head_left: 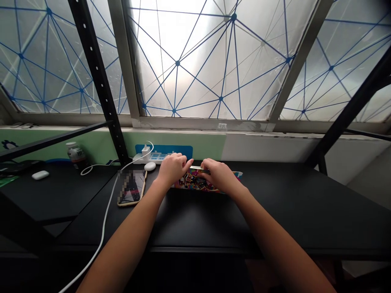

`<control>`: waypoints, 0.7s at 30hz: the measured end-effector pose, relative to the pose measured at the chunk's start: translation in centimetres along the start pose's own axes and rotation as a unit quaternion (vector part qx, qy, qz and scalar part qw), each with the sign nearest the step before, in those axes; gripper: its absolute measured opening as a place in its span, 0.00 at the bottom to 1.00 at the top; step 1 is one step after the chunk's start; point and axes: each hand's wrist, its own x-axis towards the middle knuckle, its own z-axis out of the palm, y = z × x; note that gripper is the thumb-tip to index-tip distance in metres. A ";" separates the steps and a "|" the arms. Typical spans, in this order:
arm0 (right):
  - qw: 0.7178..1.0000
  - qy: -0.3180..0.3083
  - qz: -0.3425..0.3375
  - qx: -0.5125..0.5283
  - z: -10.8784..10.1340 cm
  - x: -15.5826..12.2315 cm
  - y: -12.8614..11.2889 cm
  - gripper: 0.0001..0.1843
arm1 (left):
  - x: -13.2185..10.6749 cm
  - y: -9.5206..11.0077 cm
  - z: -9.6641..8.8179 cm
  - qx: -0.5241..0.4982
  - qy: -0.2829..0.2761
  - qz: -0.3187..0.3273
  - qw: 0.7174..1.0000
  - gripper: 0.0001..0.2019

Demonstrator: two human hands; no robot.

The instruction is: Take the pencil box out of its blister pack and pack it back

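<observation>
A flat, brightly coloured box point(195, 182) with cartoon print lies on the black desk point(275, 211) near its far edge. My left hand point(172, 167) rests on the box's left end, fingers curled over its top edge. On the right end sits my right hand point(219, 174), its fingers closed on the same top edge. A thin pale strip shows between the two hands, along that edge. Both hands hide much of the box.
A phone point(132, 188) on a white cable point(104, 228) lies left of the box. Behind stand a white power strip point(154, 156), a small white earbud case point(149, 166), a bottle point(76, 154) and another white case point(40, 175). Black shelf posts point(97, 81) rise beside the window.
</observation>
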 end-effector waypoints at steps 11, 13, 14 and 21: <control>0.995 -0.081 -0.052 -0.025 -0.5 -1.0 -1.3 0.05 | -0.7 -0.8 -2.0 -0.046 -0.198 0.009 0.979 0.20; 0.990 -0.119 -0.066 -0.025 0.2 -1.2 -1.6 0.04 | -1.0 -0.7 -1.4 -0.045 -0.236 0.023 0.971 0.21; 0.988 -0.134 -0.071 -0.025 0.6 -1.3 -1.8 0.05 | -1.1 -0.6 -0.9 -0.039 -0.244 0.028 0.969 0.22; 0.986 -0.159 -0.052 -0.008 2.0 -0.9 -1.8 0.05 | -1.6 0.1 2.7 -0.020 -0.248 0.044 0.968 0.36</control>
